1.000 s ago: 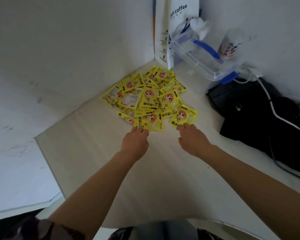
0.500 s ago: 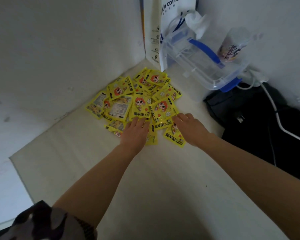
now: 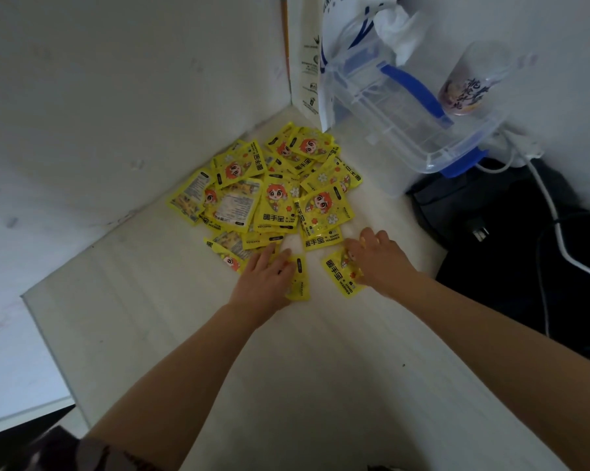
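A heap of several yellow hand-warmer packets [image 3: 276, 198] lies in the far corner of the pale table [image 3: 286, 368]. Two packets sit apart from the heap, nearer to me. My left hand [image 3: 266, 280] lies palm-down on one separated packet [image 3: 300, 283], fingers fairly straight and reaching the heap's near edge. My right hand [image 3: 382, 260] presses its fingertips on the other separated packet [image 3: 337, 273], most of which shows to the left of the hand.
A clear plastic box with blue handle and clips [image 3: 405, 107] leans at the back right, with a printed cup [image 3: 467, 86] behind it. A white paper bag [image 3: 310, 62] stands in the corner. A black bag [image 3: 507, 226] with a white cable [image 3: 552, 212] lies on the right.
Both hands reached the heap's near edge and slid one packet each toward me, away from the pile. The camera has moved closer to the corner.
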{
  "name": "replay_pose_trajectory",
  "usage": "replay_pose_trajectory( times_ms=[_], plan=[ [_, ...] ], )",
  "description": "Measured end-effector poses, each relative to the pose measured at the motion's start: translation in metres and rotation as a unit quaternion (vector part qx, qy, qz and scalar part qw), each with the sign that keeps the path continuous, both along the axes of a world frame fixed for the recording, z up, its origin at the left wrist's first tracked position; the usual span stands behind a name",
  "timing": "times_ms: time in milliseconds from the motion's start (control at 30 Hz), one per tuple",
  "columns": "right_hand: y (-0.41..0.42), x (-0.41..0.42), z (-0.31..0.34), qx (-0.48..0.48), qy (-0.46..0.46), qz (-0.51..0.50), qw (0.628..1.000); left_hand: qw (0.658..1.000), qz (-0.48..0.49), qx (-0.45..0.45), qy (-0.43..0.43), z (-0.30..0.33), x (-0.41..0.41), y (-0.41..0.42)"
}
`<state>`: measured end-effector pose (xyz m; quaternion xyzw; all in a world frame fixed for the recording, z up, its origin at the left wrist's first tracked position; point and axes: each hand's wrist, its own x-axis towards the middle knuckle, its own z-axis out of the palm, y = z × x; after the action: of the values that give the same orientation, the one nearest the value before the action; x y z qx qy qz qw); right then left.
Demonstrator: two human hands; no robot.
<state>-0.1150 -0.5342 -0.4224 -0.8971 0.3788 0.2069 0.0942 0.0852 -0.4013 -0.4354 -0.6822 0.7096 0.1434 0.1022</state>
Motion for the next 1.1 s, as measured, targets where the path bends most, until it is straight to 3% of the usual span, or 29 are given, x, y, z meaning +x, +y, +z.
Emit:
replay_pose_trajectory(
  times_ms=[300,667,900,1100],
  plan=[
    [0.012,-0.003,0.000,-0.020,0.025,0.022,0.999,0.999,-0.004,0.009,0.036,-0.004,0.000,0.011],
    [0.014,0.000,0.003,0.031,0.023,0.054,0.998,0.990,0.064,0.024,0.121,0.000,0.006,0.019],
    [-0.010,0.019,0.010,-0.002,-0.021,0.066,0.998,0.997,-0.011,-0.063,0.039,0.006,0.051,0.008],
    [-0.043,0.052,0.018,-0.067,-0.047,0.066,0.994,0.997,-0.063,-0.052,-0.011,0.022,0.082,-0.015]
  ],
)
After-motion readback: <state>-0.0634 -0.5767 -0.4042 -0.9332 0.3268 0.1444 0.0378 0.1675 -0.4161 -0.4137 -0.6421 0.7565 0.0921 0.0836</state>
